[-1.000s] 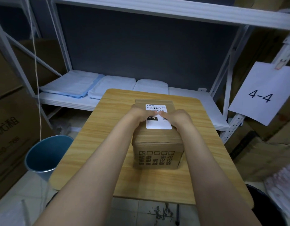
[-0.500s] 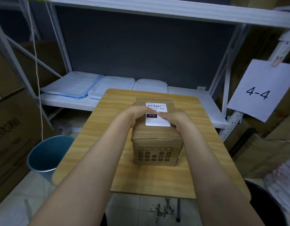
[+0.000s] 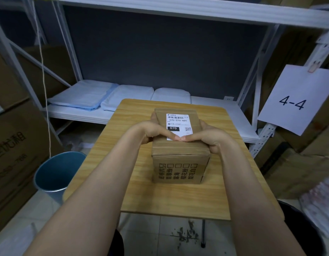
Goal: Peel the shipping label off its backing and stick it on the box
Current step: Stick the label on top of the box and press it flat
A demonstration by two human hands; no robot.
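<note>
Partly hidden, label under thumbs; left hand, right hand clamp box (fingers unseen)

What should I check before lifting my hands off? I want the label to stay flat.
1. Shipping label on top of the cardboard box: ok.
2. Barcode and 070 print uncovered: ok.
3. Near edge pressed by both thumbs, left hand and right hand: ok.
4. Far corners stuck down: cannot tell.
5. Bubbles or wrinkles: none seen, ok.
6. Box flat on the wooden table: ok.
</note>
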